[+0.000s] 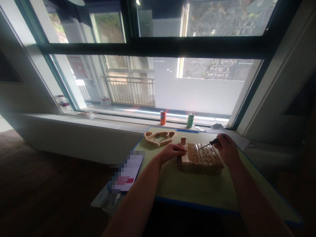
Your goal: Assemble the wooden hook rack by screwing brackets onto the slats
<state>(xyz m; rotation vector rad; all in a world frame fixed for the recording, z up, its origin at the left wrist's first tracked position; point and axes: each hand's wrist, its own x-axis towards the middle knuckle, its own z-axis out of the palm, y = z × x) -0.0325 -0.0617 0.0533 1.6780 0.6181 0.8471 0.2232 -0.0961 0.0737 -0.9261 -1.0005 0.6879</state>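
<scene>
My right hand [227,146] is closed around the dark handle of a screwdriver [213,142]. Its thin metal shaft slants down to the left, and the tip is over a brown block-shaped package [204,163]. Clear, shiny plastic covers the package's top, where several small dark bits lie. My left hand [172,151] has its fingers pressed together at a pale wooden piece [185,160] on the package's left end. Whatever those fingertips pinch is too small to make out. Part of the wooden piece is hidden behind the fingers.
On the yellow-green table [187,194] with blue edging, an angular wooden tray [158,144] holds several small bits. A partly blurred flat sheet or device [134,168] is at the left edge. An orange can [163,118] and a green can [190,120] stand on the windowsill behind.
</scene>
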